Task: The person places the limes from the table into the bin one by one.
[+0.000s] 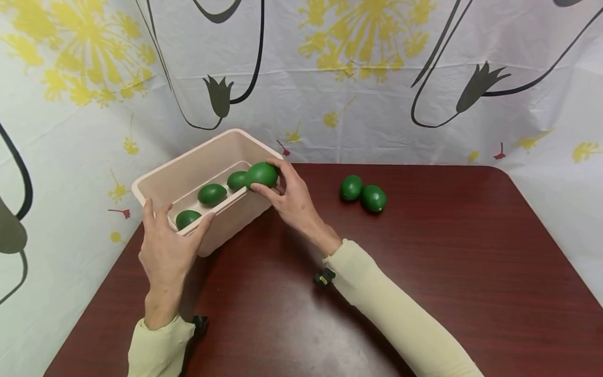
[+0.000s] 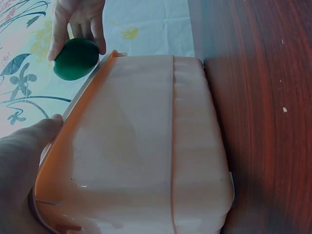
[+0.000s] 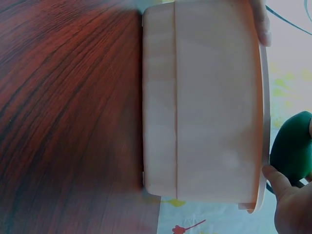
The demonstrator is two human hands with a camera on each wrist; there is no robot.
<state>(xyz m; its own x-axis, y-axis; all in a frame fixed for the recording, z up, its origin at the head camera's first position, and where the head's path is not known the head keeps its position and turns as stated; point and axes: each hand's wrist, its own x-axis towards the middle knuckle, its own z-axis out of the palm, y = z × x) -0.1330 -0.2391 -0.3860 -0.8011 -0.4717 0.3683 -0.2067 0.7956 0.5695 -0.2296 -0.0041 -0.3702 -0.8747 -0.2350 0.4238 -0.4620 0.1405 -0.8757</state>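
A pale beige plastic bin stands at the table's far left, several green limes inside, among them one lime in the middle. My left hand grips the bin's near left corner, its thumb along the near rim. In the left wrist view that thumb lies on the rim. My right hand holds another lime between thumb and fingers, over the near rim towards the bin's right end. The right wrist view shows this lime just beyond the rim, partly cut off by the frame edge.
Two more limes lie side by side on the dark red wooden table, right of the bin. A white cloth with yellow and grey flower prints hangs behind the table and along its left side.
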